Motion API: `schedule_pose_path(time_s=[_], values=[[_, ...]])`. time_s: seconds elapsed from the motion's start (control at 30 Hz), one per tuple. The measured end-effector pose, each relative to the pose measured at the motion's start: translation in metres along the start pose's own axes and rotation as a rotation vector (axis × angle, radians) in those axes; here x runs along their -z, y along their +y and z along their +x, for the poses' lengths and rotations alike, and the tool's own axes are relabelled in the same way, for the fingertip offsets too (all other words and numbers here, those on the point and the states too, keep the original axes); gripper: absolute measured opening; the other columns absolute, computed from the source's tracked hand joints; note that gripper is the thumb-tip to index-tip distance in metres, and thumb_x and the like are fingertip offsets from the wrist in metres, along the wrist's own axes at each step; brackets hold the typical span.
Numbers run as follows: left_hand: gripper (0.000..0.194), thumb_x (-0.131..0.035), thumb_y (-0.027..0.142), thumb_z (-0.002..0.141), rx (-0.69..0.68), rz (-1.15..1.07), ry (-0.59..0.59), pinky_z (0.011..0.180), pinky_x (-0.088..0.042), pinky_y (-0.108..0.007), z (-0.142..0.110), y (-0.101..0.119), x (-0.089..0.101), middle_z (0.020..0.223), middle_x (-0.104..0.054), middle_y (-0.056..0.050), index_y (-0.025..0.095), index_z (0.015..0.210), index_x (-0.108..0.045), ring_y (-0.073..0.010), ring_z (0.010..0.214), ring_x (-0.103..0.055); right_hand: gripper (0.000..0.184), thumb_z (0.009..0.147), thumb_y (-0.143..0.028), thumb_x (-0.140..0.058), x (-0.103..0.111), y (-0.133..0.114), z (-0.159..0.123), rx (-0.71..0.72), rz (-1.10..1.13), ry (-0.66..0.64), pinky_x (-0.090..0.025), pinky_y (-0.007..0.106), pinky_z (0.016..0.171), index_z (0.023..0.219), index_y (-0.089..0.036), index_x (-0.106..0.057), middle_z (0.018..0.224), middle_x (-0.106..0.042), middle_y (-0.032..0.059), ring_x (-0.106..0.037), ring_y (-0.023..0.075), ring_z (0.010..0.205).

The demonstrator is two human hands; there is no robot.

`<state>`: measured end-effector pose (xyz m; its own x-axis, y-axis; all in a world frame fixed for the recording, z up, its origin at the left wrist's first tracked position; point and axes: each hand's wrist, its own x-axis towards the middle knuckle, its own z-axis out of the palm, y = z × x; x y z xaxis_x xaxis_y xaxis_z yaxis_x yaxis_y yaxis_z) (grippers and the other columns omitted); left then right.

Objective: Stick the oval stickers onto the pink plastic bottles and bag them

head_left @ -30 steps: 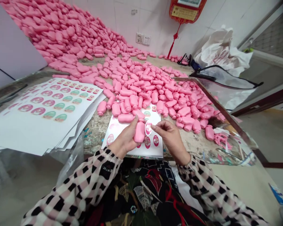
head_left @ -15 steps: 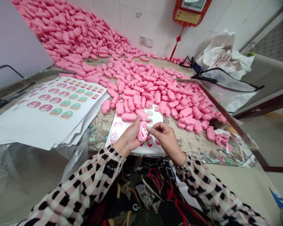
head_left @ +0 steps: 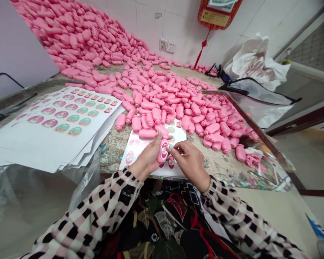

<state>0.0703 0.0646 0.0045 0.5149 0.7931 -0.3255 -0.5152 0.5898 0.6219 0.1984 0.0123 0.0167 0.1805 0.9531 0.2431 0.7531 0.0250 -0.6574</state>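
Observation:
My left hand (head_left: 148, 158) is closed around a small pink bottle (head_left: 162, 151) that carries an oval label on its front. My right hand (head_left: 189, 161) touches the bottle's label side with its fingertips, fingers curled together. Both hands hover over a white sticker sheet (head_left: 140, 147) with oval labels, lying at the near edge of the table (head_left: 116, 144). A big spread of pink bottles (head_left: 178, 104) lies just beyond the sheet.
A stack of label sheets (head_left: 56, 126) lies on the left of the table. A heap of pink bottles (head_left: 78, 39) rises against the back wall. White plastic bags (head_left: 256, 64) sit at the right, and clear plastic (head_left: 21, 194) hangs below the table's left edge.
The oval label went from my right fingers onto the bottle's front. My right hand has closed in against the bottle, and the bottle sits a little higher in my left hand.

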Motion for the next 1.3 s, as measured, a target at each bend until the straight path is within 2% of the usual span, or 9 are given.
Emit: schedule_pose_path(time_s=[0.1,0.33,0.6,0.77,0.9,1.0,1.07,1.13,1.3], values=[[0.053,-0.041,0.060,0.081,-0.005,0.033,0.020,0.039,-0.045,-0.022,-0.001,0.001,-0.001,0.055,-0.055,-0.001,0.011,0.092,-0.058,-0.0119,0.042,-0.053,0.030,0.070,-0.053,-0.063,0.001,0.002,0.004,-0.076,0.036,-0.016,-0.037,0.025,0.055,0.075,-0.023,-0.062,0.073,-0.062,0.0021,-0.056,0.0158,0.067],[0.058,-0.033,0.061,0.083,0.031,0.025,-0.135,0.035,-0.041,-0.022,-0.006,-0.001,-0.011,0.062,-0.059,-0.004,0.012,0.104,-0.056,-0.0104,0.038,-0.049,0.038,0.063,-0.048,-0.070,-0.020,-0.002,0.010,-0.386,0.836,-0.300,-0.034,0.022,0.035,0.083,-0.020,-0.053,0.052,-0.053,-0.0064,-0.045,0.0090,0.035],[0.040,-0.041,0.047,0.088,0.117,-0.062,-0.067,0.045,-0.045,-0.020,-0.011,0.000,-0.012,0.072,-0.061,-0.006,0.013,0.101,-0.056,-0.0126,0.055,-0.059,0.047,0.051,-0.030,-0.079,-0.023,-0.002,-0.004,-0.324,0.871,-0.212,-0.045,0.021,0.056,0.091,-0.020,-0.056,0.076,-0.060,-0.0039,-0.054,0.0092,0.061],[0.043,-0.041,0.053,0.085,0.071,0.106,-0.022,0.041,-0.045,-0.026,-0.013,-0.008,-0.014,0.056,-0.055,-0.003,0.012,0.084,-0.055,-0.0145,0.044,-0.054,0.029,0.069,-0.041,-0.068,-0.022,0.004,-0.006,-0.386,1.014,-0.255,-0.038,0.021,0.041,0.086,-0.021,-0.056,0.055,-0.053,-0.0065,-0.047,0.0087,0.041],[0.050,-0.038,0.060,0.082,0.016,0.192,-0.014,0.035,-0.039,-0.022,-0.016,-0.009,-0.015,0.054,-0.054,-0.003,0.013,0.083,-0.054,-0.0136,0.042,-0.052,0.024,0.078,-0.044,-0.058,-0.027,0.008,-0.009,-0.324,1.025,-0.221,-0.039,0.022,0.043,0.080,-0.020,-0.056,0.054,-0.052,-0.0052,-0.048,0.0093,0.043],[0.043,-0.046,0.057,0.081,0.041,0.185,-0.032,0.038,-0.039,-0.020,-0.023,-0.004,-0.015,0.061,-0.055,-0.003,0.015,0.085,-0.053,-0.0116,0.047,-0.052,0.028,0.082,-0.047,-0.052,-0.028,0.013,-0.010,-0.298,0.964,-0.237,-0.040,0.023,0.047,0.077,-0.020,-0.056,0.057,-0.053,-0.0042,-0.049,0.0097,0.046],[0.032,-0.060,0.045,0.077,0.042,0.215,-0.008,0.044,-0.041,-0.019,-0.033,0.003,-0.013,0.067,-0.056,-0.001,0.017,0.090,-0.051,-0.0108,0.054,-0.054,0.030,0.082,-0.047,-0.051,-0.024,0.022,-0.007,-0.269,0.819,-0.213,-0.039,0.023,0.049,0.074,-0.019,-0.057,0.056,-0.052,-0.0041,-0.048,0.0100,0.048],[0.040,-0.072,0.027,0.068,0.039,0.307,0.037,0.051,-0.044,-0.020,-0.050,0.013,-0.004,0.072,-0.057,0.001,0.021,0.100,-0.049,-0.0108,0.059,-0.056,0.029,0.081,-0.045,-0.053,-0.012,0.037,0.000,-0.201,0.587,-0.130,-0.040,0.024,0.053,0.073,-0.019,-0.060,0.059,-0.055,-0.0028,-0.051,0.0116,0.054],[0.054,-0.074,0.028,0.062,0.043,0.563,0.303,0.042,-0.039,-0.020,-0.110,0.055,0.058,0.059,-0.056,0.004,0.027,0.110,-0.047,-0.0107,0.047,-0.050,0.023,0.081,-0.031,-0.051,0.047,0.081,0.027,-0.045,-0.192,0.101,-0.042,0.030,0.074,0.096,-0.022,-0.065,0.095,-0.063,0.0040,-0.057,0.0193,0.087]])
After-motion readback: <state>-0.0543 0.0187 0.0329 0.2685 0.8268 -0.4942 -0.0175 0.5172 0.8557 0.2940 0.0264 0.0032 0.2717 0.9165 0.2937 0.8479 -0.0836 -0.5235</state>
